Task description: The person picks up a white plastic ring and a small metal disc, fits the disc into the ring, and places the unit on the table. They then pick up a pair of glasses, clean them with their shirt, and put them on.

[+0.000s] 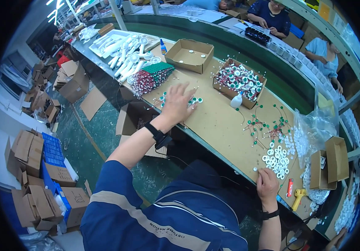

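My left hand is spread open, palm down, over a few small green-and-white discs with thin wires on the brown work surface. Just beyond it sits a stack of green round pieces with red and white wires. My right hand has its fingers curled together at the near edge of a pile of white rings. One loose white ring lies beside its fingertips. Whether those fingers hold anything is hidden.
A cardboard box full of wired discs stands ahead, with a white bottle against it. Loose wired green discs lie at the right. A yellow glue gun and red lighter lie near my right hand. White plastic handles fill the far left.
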{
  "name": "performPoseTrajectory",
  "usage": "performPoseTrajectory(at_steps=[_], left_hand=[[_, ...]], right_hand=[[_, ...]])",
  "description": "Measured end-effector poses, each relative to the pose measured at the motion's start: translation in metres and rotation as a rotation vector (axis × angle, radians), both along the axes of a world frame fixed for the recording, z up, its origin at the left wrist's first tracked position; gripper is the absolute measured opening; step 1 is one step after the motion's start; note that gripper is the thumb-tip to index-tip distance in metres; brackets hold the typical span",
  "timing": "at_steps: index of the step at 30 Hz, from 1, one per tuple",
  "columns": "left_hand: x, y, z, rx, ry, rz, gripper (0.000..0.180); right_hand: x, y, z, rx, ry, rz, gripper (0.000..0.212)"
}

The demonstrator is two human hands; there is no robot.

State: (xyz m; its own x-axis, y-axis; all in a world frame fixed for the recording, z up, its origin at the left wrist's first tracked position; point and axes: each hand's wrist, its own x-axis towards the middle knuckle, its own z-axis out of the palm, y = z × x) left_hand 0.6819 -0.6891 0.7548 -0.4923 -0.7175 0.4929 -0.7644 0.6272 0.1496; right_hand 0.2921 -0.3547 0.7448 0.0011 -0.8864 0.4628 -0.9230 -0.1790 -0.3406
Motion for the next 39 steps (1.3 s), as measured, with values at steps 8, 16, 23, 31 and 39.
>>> performPoseTrajectory(at_steps=[8,16,23,31,39], left_hand=[[0.048,0.023,-0.02,0.19,-0.06,0.331,0.106],[0.003,0.007,-0.013,0.258,0.016,0.225,0.107],[-0.019,-0.011,-0.016,0.174,-0.165,0.077,0.087],[-0.025,-0.028,-0.016,0.191,-0.226,-0.11,0.058],[-0.008,-0.034,-0.025,0.25,-0.044,-0.26,0.042]], right_hand=[[0.002,-0.004,0.002,0.0,0.005,0.01,0.017],[0.001,-0.002,-0.001,-0.01,0.021,0.005,0.019],[-0.002,0.003,-0.006,0.018,-0.008,-0.007,0.02],[-0.004,0.002,-0.011,0.006,0.004,-0.015,0.021],[-0.003,-0.001,-0.011,-0.017,0.014,-0.008,0.022]])
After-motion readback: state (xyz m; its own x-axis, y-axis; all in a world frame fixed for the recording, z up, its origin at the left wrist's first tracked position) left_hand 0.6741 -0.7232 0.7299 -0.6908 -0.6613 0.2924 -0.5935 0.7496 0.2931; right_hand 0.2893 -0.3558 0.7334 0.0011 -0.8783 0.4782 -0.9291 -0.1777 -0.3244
